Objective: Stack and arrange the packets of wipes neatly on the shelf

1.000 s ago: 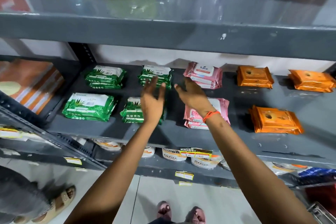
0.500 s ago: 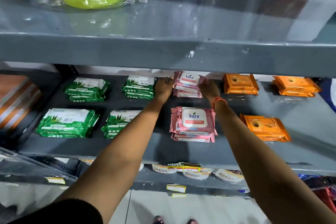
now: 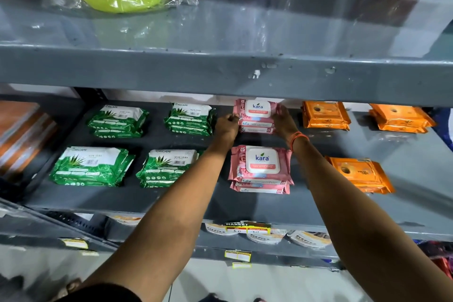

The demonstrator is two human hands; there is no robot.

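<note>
Both hands have gone from hovering open over the front row to reaching deep under the upper shelf, where they now bracket the rear pink stack (image 3: 256, 115). The left hand (image 3: 226, 127) is curled against the stack's left end and the right hand (image 3: 284, 121) presses its right end, so the pair is clamped on the stack from both sides; fingertips on the far side are hidden, so how far they wrap I cannot tell.

Between the palms the stack's long axis runs side to side, straight from one hand to the other, and the packets look slightly stepped, the lower ones poking out toward the wrists. Squaring them likely means pushing inward along that axis and nudging the lower edges back. Neither hand is clearly nearer; both touch it.

Just below the wrists, toward the body, sits the front pink stack (image 3: 261, 169), already fairly even. Beyond the left hand lie four green stacks (image 3: 188, 119), and beyond the right hand three orange stacks (image 3: 323, 115), all resting on the grey metal shelf (image 3: 404, 154).

Packets are soft, glossy plastic pillows with crimped ends; the pink ones carry a stiff white flip lid on top, which gives a flat seat for stacking but a slippery film that could slide under sideways pressure.
</note>
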